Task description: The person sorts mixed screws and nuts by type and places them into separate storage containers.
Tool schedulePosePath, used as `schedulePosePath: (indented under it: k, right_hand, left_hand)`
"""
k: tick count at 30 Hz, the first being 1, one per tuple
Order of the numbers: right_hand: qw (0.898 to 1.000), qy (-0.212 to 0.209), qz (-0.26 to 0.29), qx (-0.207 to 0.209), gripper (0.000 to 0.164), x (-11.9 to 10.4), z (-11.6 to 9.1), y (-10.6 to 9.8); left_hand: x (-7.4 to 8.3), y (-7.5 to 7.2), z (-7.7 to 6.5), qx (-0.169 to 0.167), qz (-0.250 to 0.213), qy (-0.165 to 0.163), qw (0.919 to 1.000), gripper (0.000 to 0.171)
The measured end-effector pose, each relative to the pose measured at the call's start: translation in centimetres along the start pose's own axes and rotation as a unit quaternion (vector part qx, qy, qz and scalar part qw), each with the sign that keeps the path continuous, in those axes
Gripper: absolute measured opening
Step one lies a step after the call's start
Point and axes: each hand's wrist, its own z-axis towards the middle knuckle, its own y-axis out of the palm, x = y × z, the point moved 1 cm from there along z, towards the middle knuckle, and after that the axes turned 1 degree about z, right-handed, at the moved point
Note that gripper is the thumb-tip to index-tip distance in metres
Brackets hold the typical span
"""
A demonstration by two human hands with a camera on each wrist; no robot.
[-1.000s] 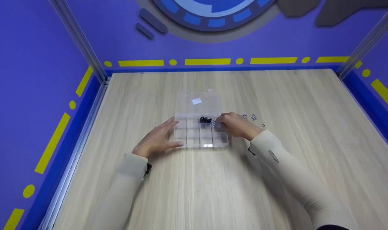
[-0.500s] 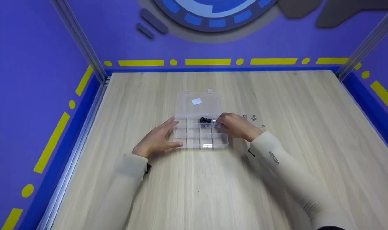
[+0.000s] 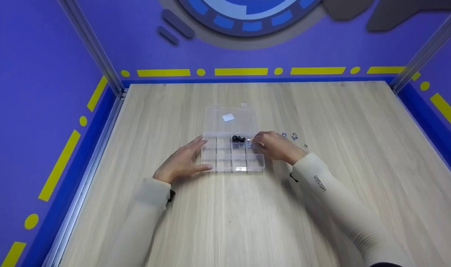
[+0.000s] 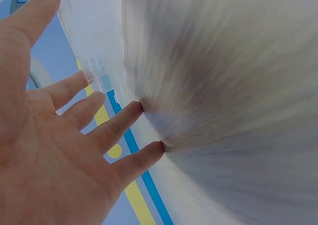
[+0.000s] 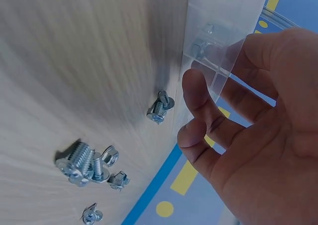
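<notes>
Clear box point(image 3: 255, 163): between my left and right fingers, lid point(image 3: 244, 122) folded back; probably light, stiff, a little brittle, best steadied by its side walls.
Silver bolts point(image 5: 82, 161): on the surface point(image 3: 225, 215), right of my right fingers; likely hard and slippery, best pinched at the heads.
Silver pieces point(image 3: 248, 143): in the far-right compartment, just left of my right fingers.
Left hand point(image 3: 181, 161): fingers spread along the box's left side.
Right hand point(image 3: 273, 145): bent over that compartment; fingertips partly hidden, can't tell if they're pinching anything.
</notes>
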Motion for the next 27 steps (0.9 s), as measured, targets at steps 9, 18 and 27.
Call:
schedulePosePath:
  k: [9,18,27]
  right_hand:
    - [0.995,0.033,-0.003,0.093,0.042,1.3,-0.6,-1.9]
    - [0.991,0.078,-0.037,0.101,0.044,4.0,-2.5,-3.1]
    - [0.988,0.14,-0.021,0.057,0.042,6.0,-4.5,-3.1]
  left_hand:
    - [0.0,0.0,0.0,-0.002,-0.004,-0.003,1.0,0.094]
    - [0.1,0.1,0.2,0.003,0.006,0.005,1.0,0.096]
    - [0.2,-0.1,0.0,0.009,0.011,0.014,0.9998,0.092]
